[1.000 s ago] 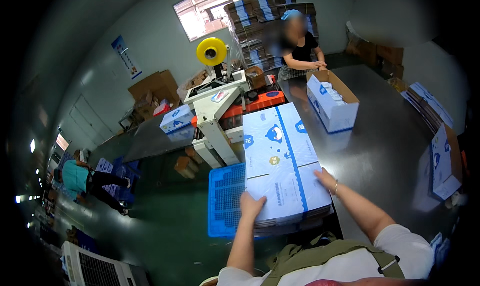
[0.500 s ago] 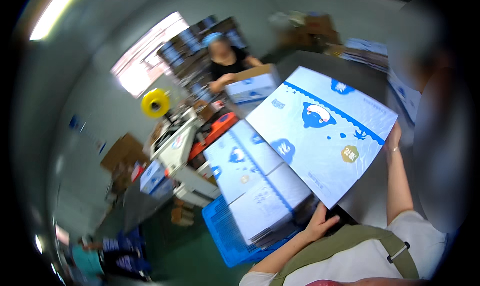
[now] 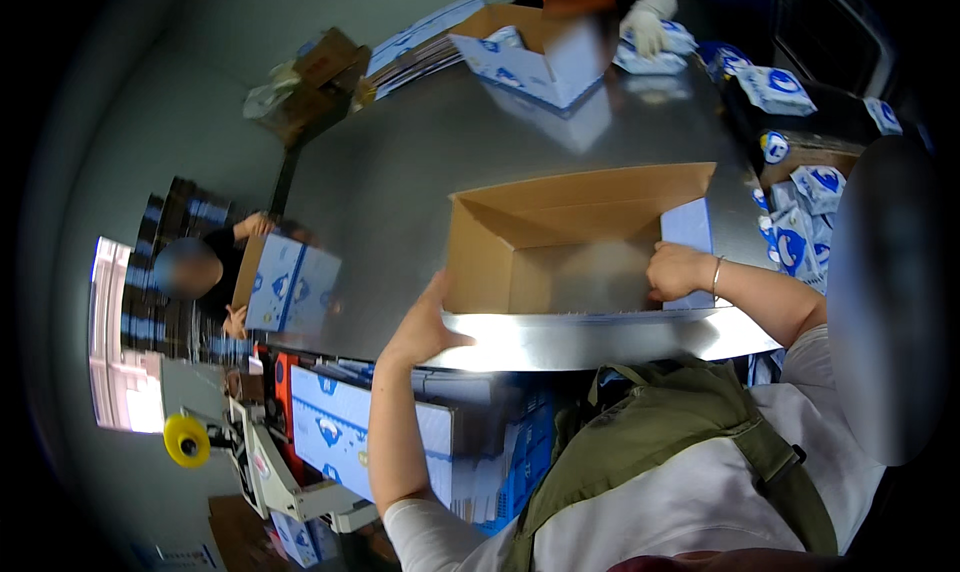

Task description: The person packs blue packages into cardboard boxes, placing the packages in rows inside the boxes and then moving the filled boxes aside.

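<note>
A carton (image 3: pixel 590 194), brown inside with white and blue outer faces, stands opened out on the steel table in front of me. My left hand (image 3: pixel 422 322) is at its near left corner, fingers along the left wall and thumb at the near edge. My right hand (image 3: pixel 680 272), fingers curled, is at the white-and-blue flap (image 3: pixel 688 227) on the right end; its fingertips are hidden. A grey shiny surface shows between the carton's walls.
Across the steel table (image 3: pixel 390 192), a person's gloved hand (image 3: pixel 650 20) touches white-and-blue packets near another open carton (image 3: pixel 540 72). Another person holds a carton (image 3: pixel 290 284) at left. Flattened cartons (image 3: pixel 370 427) stand below the table by a blue crate (image 3: pixel 525 462). Packets (image 3: pixel 800 222) lie at right.
The flat carton held up in both hands is now opened out and standing on the table. My view has turned right, away from the stack of flattened cartons.
</note>
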Demonstrator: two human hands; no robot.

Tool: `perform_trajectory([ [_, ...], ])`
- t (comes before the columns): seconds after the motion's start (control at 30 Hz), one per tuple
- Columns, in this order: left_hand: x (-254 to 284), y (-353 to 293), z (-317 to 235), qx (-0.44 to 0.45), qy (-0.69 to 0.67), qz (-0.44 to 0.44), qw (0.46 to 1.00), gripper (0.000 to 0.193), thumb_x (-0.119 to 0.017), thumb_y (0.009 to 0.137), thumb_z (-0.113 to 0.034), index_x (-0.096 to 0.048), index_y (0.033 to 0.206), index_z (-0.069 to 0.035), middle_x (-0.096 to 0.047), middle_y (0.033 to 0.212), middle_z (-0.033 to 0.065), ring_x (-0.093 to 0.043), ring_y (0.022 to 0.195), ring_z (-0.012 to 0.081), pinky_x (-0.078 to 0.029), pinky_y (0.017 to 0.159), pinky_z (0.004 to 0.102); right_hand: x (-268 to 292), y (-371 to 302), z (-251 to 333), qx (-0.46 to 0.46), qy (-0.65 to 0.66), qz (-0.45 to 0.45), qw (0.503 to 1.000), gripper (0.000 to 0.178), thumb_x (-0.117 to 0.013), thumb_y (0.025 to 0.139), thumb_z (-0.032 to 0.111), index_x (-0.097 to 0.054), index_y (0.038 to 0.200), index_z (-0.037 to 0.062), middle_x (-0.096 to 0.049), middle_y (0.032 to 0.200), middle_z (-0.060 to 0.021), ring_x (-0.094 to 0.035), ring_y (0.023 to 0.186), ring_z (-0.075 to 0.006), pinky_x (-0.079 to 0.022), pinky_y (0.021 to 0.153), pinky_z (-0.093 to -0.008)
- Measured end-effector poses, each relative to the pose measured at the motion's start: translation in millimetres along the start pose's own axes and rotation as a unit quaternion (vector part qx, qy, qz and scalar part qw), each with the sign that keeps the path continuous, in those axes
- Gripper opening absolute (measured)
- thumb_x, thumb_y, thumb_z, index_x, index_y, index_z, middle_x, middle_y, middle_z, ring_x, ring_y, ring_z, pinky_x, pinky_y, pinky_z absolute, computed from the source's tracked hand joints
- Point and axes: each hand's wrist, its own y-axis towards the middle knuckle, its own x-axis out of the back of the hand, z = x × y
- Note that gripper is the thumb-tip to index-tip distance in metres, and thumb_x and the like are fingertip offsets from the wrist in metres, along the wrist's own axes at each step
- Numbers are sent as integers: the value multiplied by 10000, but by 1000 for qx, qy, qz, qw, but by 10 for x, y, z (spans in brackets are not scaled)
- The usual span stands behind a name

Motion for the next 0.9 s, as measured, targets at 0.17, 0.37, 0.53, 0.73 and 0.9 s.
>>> perform_trajectory([
  [0.17,-393,450,-67,-44,238,139,960,906,-861,530,-356,-485,1297,-52,-397,1412,166,-356,1322,294,-283,1087,364,37,-93,-157,46,202,-61,976,215,-618,772,236,-659,709,34,-634,691,-105,-600,710,-312,-435,768,-398],
  [0.37,-696,1212,-57,78,296,-136,942,856,-776,603,-541,-505,1271,-81,-520,1281,122,-452,1232,259,-187,1080,558,1223,-104,-692,142,185,-479,846,219,-636,796,224,-589,889,31,-597,924,-86,-582,863,-284,-464,760,-372],
  [0.53,-1339,1441,330,138,175,-424,878,1096,-797,553,-566,-319,1370,-14,-351,1403,158,-308,1322,331,-132,1064,615,1200,63,-635,-171,126,-229,950,559,-623,797,388,-486,1188,12,-556,1087,-203,-536,1031,-355,-444,865,-430],
  [0.73,-2394,1106,1005,125,-552,-537,626,710,-590,865,-393,-305,1368,20,-379,1349,190,-361,1265,309,-301,1049,429,180,-439,-84,-74,74,-267,958,776,-600,807,487,-323,1417,97,-243,1472,-218,-180,1392,-342,-111,1122,-510],
  [0.9,-3411,996,744,175,-641,-49,746,590,-504,910,-425,-384,1340,-40,-460,1317,108,-409,1231,221,-325,1012,361,-134,-1100,-370,-92,112,-318,937,728,-514,839,531,-358,1408,105,-242,1489,-185,-199,1384,-362,-103,1122,-504],
])
